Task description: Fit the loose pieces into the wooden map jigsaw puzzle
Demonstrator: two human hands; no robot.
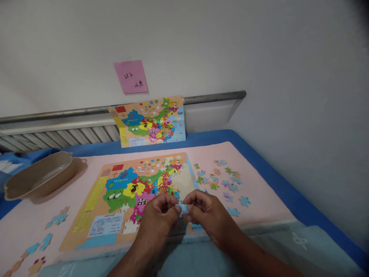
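Note:
A light blue puzzle piece is pinched from both sides by my left hand and my right hand. Both hands are closed on it, just above the lower edge of the map puzzle. Much of that colourful map is assembled, with pale gaps on its right side, near the top and along the bottom. My hands and forearms hide part of its lower right. Loose puzzle pieces, many of them blue, lie right of the board.
A folded map picture leans upright against the metal rail. At left sits a brown plastic basin. More loose pieces lie left of the board. A pink note is on the wall; light blue cloth hangs in front.

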